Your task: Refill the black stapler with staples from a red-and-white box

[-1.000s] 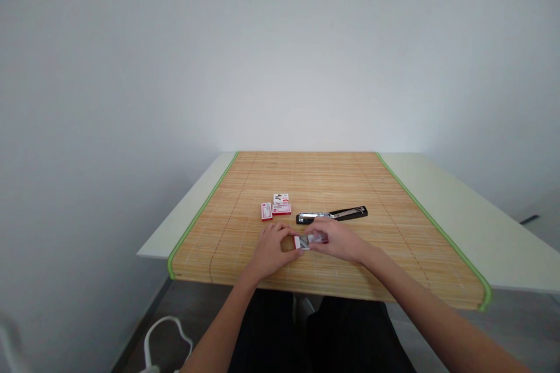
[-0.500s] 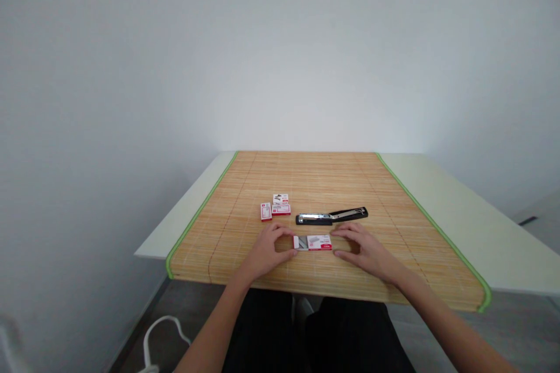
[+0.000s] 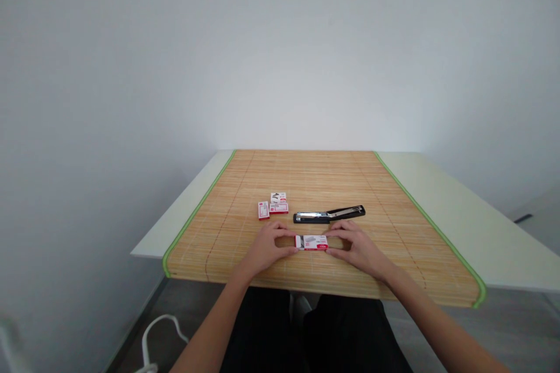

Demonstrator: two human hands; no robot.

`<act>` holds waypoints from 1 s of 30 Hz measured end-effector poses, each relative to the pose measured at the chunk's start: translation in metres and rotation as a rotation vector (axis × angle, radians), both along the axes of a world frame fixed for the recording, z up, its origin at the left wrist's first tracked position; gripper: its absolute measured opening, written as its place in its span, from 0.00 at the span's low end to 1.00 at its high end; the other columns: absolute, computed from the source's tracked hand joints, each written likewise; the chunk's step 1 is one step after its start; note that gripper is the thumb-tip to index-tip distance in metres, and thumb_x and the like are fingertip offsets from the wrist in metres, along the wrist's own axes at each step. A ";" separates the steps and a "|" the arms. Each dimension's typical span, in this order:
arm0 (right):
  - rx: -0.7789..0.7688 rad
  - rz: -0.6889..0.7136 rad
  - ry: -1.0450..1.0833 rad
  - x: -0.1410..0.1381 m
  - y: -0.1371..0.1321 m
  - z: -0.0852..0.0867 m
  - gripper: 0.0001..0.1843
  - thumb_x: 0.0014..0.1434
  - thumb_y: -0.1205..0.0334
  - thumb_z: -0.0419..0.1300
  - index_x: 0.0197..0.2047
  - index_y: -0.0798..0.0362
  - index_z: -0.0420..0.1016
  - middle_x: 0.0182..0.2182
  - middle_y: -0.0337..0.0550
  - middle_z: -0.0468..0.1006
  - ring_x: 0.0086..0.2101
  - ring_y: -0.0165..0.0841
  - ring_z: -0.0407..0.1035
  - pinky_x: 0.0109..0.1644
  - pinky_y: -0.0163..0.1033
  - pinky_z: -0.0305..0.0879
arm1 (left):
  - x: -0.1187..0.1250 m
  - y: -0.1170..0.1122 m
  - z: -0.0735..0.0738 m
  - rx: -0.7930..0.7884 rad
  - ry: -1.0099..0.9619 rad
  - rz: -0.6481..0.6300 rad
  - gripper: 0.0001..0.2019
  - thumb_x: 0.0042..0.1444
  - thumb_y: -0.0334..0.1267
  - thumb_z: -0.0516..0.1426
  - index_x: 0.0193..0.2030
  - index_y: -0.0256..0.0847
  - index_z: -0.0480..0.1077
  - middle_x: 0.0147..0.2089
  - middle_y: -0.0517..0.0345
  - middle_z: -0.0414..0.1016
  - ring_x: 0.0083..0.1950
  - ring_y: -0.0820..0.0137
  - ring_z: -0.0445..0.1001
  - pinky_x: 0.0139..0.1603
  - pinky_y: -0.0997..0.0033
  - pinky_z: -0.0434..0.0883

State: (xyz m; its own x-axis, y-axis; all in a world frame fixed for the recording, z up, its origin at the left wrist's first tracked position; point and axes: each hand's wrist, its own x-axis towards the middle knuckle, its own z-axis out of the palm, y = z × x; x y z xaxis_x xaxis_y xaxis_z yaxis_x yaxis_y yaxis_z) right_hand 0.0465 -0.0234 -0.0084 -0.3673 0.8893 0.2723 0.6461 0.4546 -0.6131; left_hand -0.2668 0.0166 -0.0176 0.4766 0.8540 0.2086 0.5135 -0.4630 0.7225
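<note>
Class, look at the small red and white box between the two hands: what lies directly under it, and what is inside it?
The box rests on the bamboo mat, held at its ends by left hand and right hand. Its contents cannot be seen; the box looks closed.

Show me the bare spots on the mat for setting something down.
Free: the far half of the bamboo mat beyond the stapler, and its right side. Crowded: the near centre, where left hand and right hand flank a staple box, with small boxes behind.

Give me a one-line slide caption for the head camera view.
Left hand and right hand hold a small red-and-white staple box on a bamboo mat, near a black stapler.
</note>
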 end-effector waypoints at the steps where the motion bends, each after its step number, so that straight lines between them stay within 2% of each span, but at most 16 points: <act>1: 0.002 0.002 0.004 -0.002 0.001 0.000 0.16 0.59 0.50 0.68 0.51 0.41 0.82 0.49 0.44 0.77 0.50 0.43 0.71 0.57 0.51 0.69 | 0.002 0.001 -0.001 0.009 0.006 -0.001 0.20 0.52 0.53 0.70 0.51 0.53 0.81 0.54 0.55 0.75 0.57 0.59 0.72 0.62 0.57 0.67; 9: 0.005 0.000 0.032 -0.011 0.004 -0.007 0.16 0.58 0.50 0.69 0.50 0.40 0.82 0.48 0.43 0.76 0.49 0.42 0.71 0.56 0.50 0.69 | 0.008 0.003 -0.002 0.044 0.065 -0.014 0.22 0.52 0.57 0.69 0.53 0.58 0.80 0.52 0.57 0.76 0.55 0.59 0.71 0.62 0.56 0.65; 14: 0.010 -0.007 0.036 -0.010 0.004 -0.010 0.17 0.58 0.50 0.69 0.51 0.40 0.82 0.48 0.43 0.76 0.49 0.42 0.71 0.56 0.50 0.69 | 0.007 0.002 -0.001 0.033 0.098 -0.024 0.22 0.52 0.57 0.68 0.54 0.60 0.79 0.54 0.59 0.76 0.57 0.59 0.70 0.62 0.56 0.63; 26: 0.022 -0.002 0.033 -0.011 0.003 -0.009 0.18 0.59 0.49 0.68 0.52 0.40 0.81 0.48 0.44 0.77 0.49 0.43 0.71 0.56 0.52 0.69 | 0.008 0.001 0.004 0.015 0.107 -0.036 0.23 0.54 0.59 0.66 0.56 0.60 0.78 0.55 0.57 0.76 0.58 0.58 0.70 0.64 0.54 0.62; 30: 0.019 -0.004 0.040 -0.011 0.003 -0.008 0.17 0.59 0.50 0.68 0.51 0.41 0.81 0.47 0.44 0.77 0.49 0.42 0.71 0.57 0.51 0.69 | 0.007 0.001 0.003 0.021 0.114 -0.037 0.23 0.55 0.56 0.67 0.57 0.60 0.78 0.55 0.58 0.76 0.57 0.58 0.70 0.64 0.54 0.62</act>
